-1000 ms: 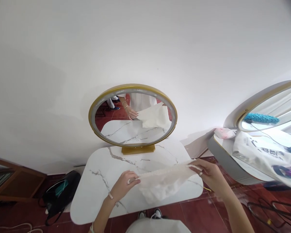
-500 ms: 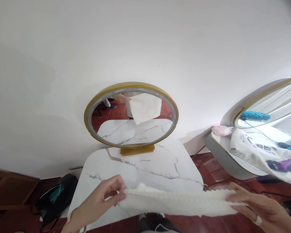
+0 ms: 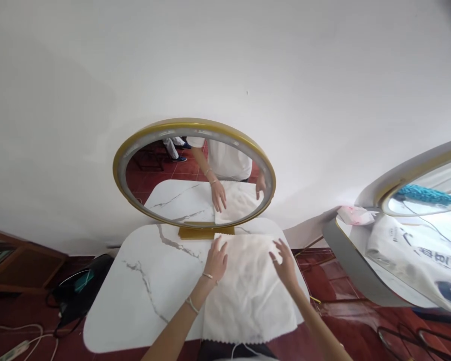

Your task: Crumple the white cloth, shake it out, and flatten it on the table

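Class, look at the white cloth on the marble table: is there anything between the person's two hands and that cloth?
Nothing visible. The left hand and the right hand both lie flat, fingers spread, directly on the white cloth, which is spread over the marble table in front of the round mirror.

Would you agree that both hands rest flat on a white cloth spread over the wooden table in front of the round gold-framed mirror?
Not quite: the table is white marble, not wooden, as the head view shows. Both the left hand and the right hand do rest flat on the white cloth before the mirror.
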Action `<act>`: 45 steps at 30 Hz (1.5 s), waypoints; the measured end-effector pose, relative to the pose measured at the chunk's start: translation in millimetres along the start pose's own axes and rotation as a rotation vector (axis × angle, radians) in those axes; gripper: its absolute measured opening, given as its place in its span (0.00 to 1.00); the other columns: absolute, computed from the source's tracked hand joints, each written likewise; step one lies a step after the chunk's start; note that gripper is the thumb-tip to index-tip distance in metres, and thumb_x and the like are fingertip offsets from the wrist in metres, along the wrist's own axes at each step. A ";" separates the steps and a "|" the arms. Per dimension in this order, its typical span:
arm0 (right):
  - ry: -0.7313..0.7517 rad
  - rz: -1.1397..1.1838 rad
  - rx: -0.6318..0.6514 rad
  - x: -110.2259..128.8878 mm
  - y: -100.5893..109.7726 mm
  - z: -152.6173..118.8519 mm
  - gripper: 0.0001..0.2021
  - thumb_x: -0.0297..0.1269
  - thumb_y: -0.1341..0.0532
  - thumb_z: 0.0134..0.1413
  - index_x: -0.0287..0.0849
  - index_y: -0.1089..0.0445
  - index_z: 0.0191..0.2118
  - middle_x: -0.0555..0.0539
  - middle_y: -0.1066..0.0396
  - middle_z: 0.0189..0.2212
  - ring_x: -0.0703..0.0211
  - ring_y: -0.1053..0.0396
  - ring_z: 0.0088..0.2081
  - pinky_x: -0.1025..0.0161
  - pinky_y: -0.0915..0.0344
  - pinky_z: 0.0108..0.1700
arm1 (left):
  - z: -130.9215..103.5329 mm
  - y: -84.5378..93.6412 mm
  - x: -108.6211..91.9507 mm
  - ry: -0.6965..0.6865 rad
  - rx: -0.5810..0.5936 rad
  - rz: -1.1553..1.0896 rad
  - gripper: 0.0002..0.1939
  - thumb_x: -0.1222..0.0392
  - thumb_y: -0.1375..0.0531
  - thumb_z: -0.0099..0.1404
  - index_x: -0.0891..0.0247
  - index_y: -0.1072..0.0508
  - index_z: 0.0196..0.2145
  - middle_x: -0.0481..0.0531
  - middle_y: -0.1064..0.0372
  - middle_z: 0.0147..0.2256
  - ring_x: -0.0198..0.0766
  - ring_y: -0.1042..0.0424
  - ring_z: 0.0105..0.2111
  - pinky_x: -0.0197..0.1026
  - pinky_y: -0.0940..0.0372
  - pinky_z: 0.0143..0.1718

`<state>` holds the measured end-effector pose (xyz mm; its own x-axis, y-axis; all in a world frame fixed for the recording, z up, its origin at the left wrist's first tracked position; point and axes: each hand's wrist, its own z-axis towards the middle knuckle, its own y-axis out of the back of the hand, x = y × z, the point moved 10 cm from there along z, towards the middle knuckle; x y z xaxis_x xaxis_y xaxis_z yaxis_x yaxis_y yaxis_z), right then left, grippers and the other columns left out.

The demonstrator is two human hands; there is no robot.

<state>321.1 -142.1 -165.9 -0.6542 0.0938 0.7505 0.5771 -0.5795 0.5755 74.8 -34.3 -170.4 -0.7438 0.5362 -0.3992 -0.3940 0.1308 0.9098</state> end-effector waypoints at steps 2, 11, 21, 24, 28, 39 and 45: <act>0.115 -0.148 0.133 -8.7 -44.4 -20.4 0.23 0.49 0.51 0.61 0.44 0.34 0.55 0.37 0.42 0.60 0.46 0.39 0.59 0.47 0.35 0.54 | -0.3 -42.4 -1.7 -0.076 0.044 0.088 0.24 0.63 0.52 0.65 0.65 0.37 0.58 0.61 0.48 0.64 0.49 0.48 0.64 0.54 0.44 0.61; 0.359 -0.623 0.297 -27.5 -98.4 -20.2 0.24 0.41 0.54 0.65 0.51 0.47 0.65 0.44 0.55 0.67 0.46 0.61 0.68 0.37 0.59 0.63 | 7.1 -76.7 2.9 -0.107 -0.140 0.253 0.31 0.58 0.53 0.68 0.66 0.55 0.66 0.60 0.54 0.66 0.46 0.57 0.67 0.54 0.48 0.62; 0.349 -0.592 0.487 -3.1 -157.0 19.9 0.27 0.48 0.54 0.64 0.61 0.58 0.67 0.47 0.64 0.69 0.37 0.67 0.68 0.22 0.71 0.56 | 75.8 -78.7 -0.6 0.124 -0.194 0.292 0.30 0.49 0.50 0.67 0.74 0.38 0.59 0.69 0.39 0.58 0.57 0.41 0.58 0.59 0.47 0.60; 0.332 -0.601 0.493 -6.6 -162.4 38.9 0.27 0.49 0.53 0.64 0.61 0.57 0.67 0.46 0.63 0.69 0.37 0.67 0.68 0.23 0.73 0.57 | 93.0 -77.8 -2.0 0.170 -0.162 0.307 0.26 0.50 0.50 0.68 0.68 0.34 0.57 0.67 0.34 0.53 0.58 0.38 0.55 0.60 0.46 0.58; 0.336 -0.618 0.499 -17.9 -151.8 63.0 0.26 0.50 0.53 0.64 0.60 0.54 0.66 0.47 0.56 0.68 0.40 0.64 0.68 0.25 0.72 0.58 | 118.4 -85.5 -9.6 0.152 -0.069 0.247 0.24 0.49 0.51 0.68 0.66 0.32 0.55 0.65 0.31 0.51 0.57 0.35 0.53 0.60 0.44 0.55; 0.172 -0.710 0.347 -73.4 -86.1 84.9 0.25 0.48 0.55 0.66 0.56 0.51 0.66 0.49 0.58 0.68 0.47 0.61 0.68 0.33 0.56 0.60 | 149.5 -124.7 -93.0 -0.227 0.089 0.022 0.25 0.58 0.53 0.69 0.55 0.43 0.63 0.54 0.48 0.64 0.50 0.48 0.63 0.55 0.46 0.60; 0.261 -0.676 0.320 -52.8 -65.4 21.8 0.26 0.46 0.55 0.66 0.55 0.57 0.67 0.48 0.57 0.67 0.46 0.59 0.68 0.33 0.64 0.62 | 78.0 -121.7 -101.0 -0.255 0.043 0.099 0.28 0.56 0.52 0.69 0.51 0.50 0.65 0.52 0.58 0.67 0.49 0.57 0.66 0.65 0.60 0.63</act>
<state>328.6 -91.4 -236.1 -0.9838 0.1264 0.1267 0.0998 -0.2003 0.9746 240.0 -39.4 -232.0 -0.6157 0.7398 -0.2714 -0.2990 0.0994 0.9491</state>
